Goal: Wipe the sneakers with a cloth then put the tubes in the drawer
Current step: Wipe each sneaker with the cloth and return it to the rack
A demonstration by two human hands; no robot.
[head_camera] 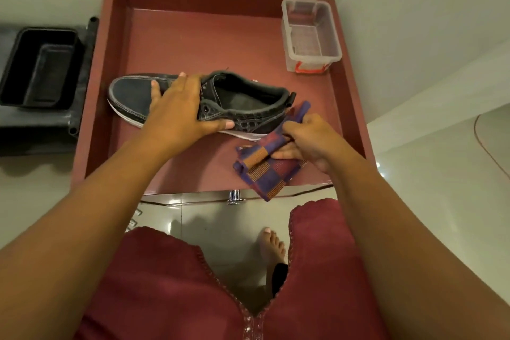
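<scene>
A black sneaker (248, 102) with a white sole lies on its side on the reddish-brown cabinet top (193, 41), toe pointing left. My left hand (179, 107) grips it over the laces, thumb on the near side panel. My right hand (309, 138) pinches a purple, maroon and orange checked cloth (265, 171) just right of the sneaker's heel. The cloth's lower part hangs over the front edge. No tubes are in view.
A clear plastic box (310, 36) with a red latch stands empty at the back right of the top. A black bin (38, 66) sits on a dark stand to the left. A chrome drawer knob (234, 197) shows below the front edge. My bare foot (271, 246) stands on the tiled floor.
</scene>
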